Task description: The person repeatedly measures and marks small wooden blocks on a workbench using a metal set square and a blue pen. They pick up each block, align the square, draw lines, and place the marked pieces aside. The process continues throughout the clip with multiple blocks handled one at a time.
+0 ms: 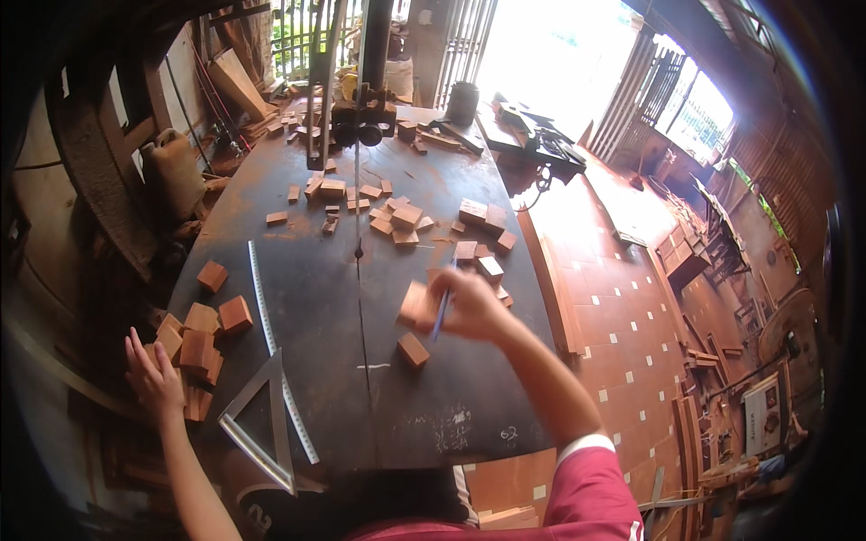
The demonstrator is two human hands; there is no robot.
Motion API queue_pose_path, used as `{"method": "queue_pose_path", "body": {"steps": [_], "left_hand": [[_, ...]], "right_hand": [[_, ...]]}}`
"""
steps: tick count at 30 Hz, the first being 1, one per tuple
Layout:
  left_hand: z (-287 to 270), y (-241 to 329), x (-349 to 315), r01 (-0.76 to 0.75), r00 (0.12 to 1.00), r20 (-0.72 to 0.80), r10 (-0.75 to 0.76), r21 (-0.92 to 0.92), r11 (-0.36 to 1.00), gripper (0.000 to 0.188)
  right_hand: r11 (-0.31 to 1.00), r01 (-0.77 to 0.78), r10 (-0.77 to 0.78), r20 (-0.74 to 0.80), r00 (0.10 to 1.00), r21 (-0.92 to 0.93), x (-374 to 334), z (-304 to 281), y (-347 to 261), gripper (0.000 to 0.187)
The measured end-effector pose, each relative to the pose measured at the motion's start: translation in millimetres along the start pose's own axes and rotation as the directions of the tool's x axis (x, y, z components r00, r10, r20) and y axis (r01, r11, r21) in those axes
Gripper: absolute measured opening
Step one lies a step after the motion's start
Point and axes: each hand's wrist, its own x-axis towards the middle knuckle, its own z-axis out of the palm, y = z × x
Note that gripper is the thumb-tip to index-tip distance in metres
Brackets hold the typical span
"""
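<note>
My right hand [471, 305] is closed over the right half of the dark table, gripping a wooden block [415, 304]. A thin blue pen or pencil [442, 311] also sticks out from its fingers. Just below, a single block [413, 351] lies on the tabletop. At the left edge, my left hand [155, 377] is open, its fingers stretched out along a cluster of wooden blocks [198, 349]. Whether it presses on them I cannot tell. To the right of that cluster lie a metal set square [278, 406] and a white ruler strip [262, 311].
A band saw's blade guide [358, 117] stands over the far part of the table [316, 379], with a slot running toward me. Many small offcuts [406, 216] lie scattered midway. A dark cylindrical container [463, 104] stands at the far right corner. A tiled floor [613, 361] stretches to the right.
</note>
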Motion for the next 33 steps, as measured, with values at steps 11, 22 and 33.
{"method": "queue_pose_path", "body": {"steps": [11,22,33], "left_hand": [[-82.3,40.4,-66.5,-0.301,0.926,-0.324,0.194,-0.323,0.898,0.053],[-116.6,31.3,-281.5,0.874,0.444,0.895,0.046,-0.443,0.201,0.042],[-95.3,58.4,-245.6,0.889,0.443,0.895,0.044,-0.445,0.111,0.027]], "right_hand": [[0.968,-0.231,0.223,0.082,0.971,0.102,-80.9,87.6,-110.0,0.062],[0.983,0.179,-0.183,0.159,0.97,0.042,-74.9,141.8,-97.8,0.062],[0.971,0.225,-0.232,0.092,0.968,0.085,-78.1,154.4,-100.8,0.057]]}}
